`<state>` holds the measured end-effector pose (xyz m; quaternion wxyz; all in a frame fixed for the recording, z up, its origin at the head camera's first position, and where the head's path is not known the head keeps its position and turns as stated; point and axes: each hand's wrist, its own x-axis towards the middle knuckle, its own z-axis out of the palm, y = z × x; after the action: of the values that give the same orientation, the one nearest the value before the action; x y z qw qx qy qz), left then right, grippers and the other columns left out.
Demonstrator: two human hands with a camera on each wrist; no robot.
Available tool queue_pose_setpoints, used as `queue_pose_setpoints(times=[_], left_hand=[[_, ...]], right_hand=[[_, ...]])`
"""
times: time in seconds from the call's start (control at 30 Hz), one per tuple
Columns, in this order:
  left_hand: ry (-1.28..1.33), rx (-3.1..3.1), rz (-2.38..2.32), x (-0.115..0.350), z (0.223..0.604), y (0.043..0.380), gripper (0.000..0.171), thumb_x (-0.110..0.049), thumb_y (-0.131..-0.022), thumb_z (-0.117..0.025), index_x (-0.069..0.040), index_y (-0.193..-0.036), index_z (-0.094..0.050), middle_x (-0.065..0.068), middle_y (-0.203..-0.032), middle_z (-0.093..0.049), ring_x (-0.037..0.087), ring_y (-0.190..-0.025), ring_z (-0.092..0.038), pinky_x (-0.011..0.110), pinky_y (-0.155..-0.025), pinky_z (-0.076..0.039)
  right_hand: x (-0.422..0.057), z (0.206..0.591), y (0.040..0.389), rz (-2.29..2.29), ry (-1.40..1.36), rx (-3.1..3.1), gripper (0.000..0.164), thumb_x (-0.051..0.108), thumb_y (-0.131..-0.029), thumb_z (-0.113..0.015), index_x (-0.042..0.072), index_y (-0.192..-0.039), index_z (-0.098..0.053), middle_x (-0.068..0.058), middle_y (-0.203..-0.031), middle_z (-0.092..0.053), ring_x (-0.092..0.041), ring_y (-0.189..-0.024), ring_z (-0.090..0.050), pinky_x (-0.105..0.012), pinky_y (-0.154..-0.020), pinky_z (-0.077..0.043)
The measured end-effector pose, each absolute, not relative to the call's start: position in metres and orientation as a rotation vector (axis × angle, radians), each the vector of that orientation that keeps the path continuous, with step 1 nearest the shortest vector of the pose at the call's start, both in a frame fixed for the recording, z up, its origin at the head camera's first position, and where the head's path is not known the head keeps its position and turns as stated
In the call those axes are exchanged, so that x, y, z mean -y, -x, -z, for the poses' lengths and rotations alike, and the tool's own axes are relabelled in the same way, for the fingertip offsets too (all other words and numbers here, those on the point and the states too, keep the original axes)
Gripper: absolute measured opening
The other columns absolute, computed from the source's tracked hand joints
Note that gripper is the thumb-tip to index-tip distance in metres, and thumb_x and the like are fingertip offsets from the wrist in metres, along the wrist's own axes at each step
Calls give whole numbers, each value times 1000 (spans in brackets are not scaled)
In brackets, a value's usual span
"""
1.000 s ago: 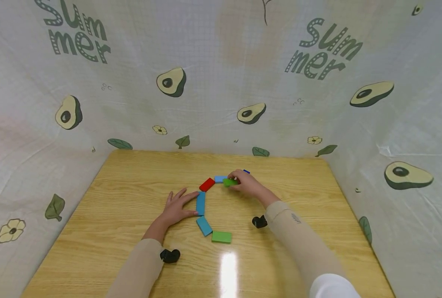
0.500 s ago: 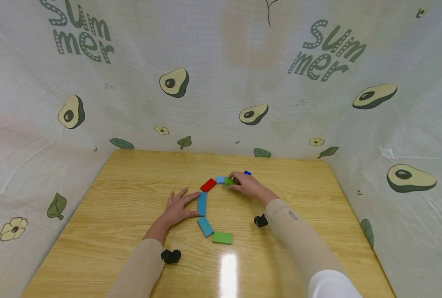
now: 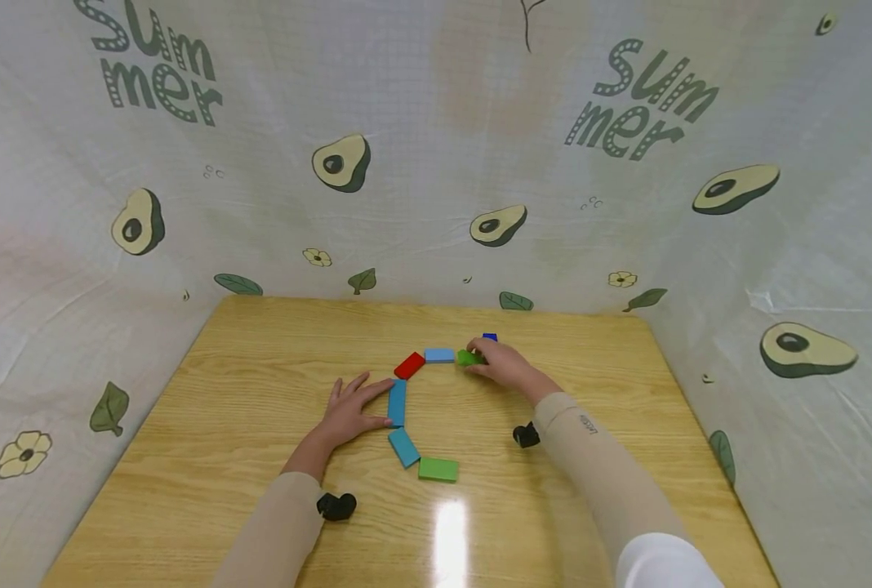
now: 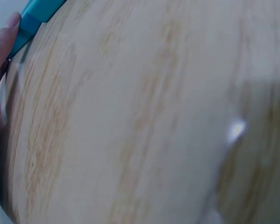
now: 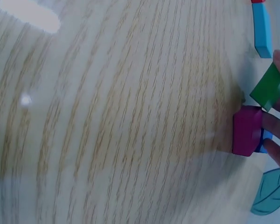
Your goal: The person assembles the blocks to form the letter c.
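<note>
In the head view my right hand (image 3: 504, 361) pinches a green block (image 3: 469, 358) just right of a light-blue block (image 3: 439, 356). The right wrist view shows that green block (image 5: 273, 83) tilted between thumb and fingers. Close under the other fingers are a magenta block (image 5: 246, 131) and a dark-blue block (image 5: 266, 140); whether they touch is unclear. My left hand (image 3: 348, 414), fingers spread, rests its thumb and index finger at the two ends of a blue block (image 3: 397, 403). Only its thumb and the block's end (image 4: 28, 30) show in the left wrist view.
A red block (image 3: 410, 366), a second blue block (image 3: 404, 448) and another green block (image 3: 438, 469) continue a curved row on the wooden table (image 3: 274, 359). A patterned cloth (image 3: 421, 204) surrounds the table's back and sides.
My right hand has moved slightly right with the green block, away from the light-blue block, which now shows whole. The left hand stays in place.
</note>
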<state>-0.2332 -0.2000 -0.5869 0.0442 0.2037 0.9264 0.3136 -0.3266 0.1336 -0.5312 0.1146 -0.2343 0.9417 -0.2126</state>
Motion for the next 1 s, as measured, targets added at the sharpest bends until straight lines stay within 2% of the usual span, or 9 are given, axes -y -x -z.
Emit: queue_pose_setpoints(times=[0.4, 0.67, 1.0], left_hand=[[-623, -2834, -959, 200, 588, 233, 76, -46, -83, -74, -24, -149, -44, 4, -150, -43, 34, -146, -16, 61, -111, 12], [-624, -2819, -967, 200, 584, 232, 77, -47, -83, -74, -24, -149, -44, 4, -150, -43, 34, -146, -15, 61, -111, 12], [-630, -2815, -971, 200, 585, 233, 77, -48, -83, -74, -25, -150, -43, 4, -151, -42, 33, -146, -15, 61, -111, 12]], right_hand=[[-136, 532, 329, 414, 625, -2857, 39, 30, -92, -70, 8, -122, -59, -8, -110, -60, -25, -101, -60, -43, -89, -49], [-127, 543, 334, 317, 540, -2931, 43, 35, -92, -69, 9, -125, -61, -7, -119, -62, -24, -106, -60, -47, -91, -44], [-121, 547, 333, 314, 505, -2965, 46, 41, -91, -68, 8, -123, -63, -6, -117, -65, -25, -104, -60, -47, -89, -43]])
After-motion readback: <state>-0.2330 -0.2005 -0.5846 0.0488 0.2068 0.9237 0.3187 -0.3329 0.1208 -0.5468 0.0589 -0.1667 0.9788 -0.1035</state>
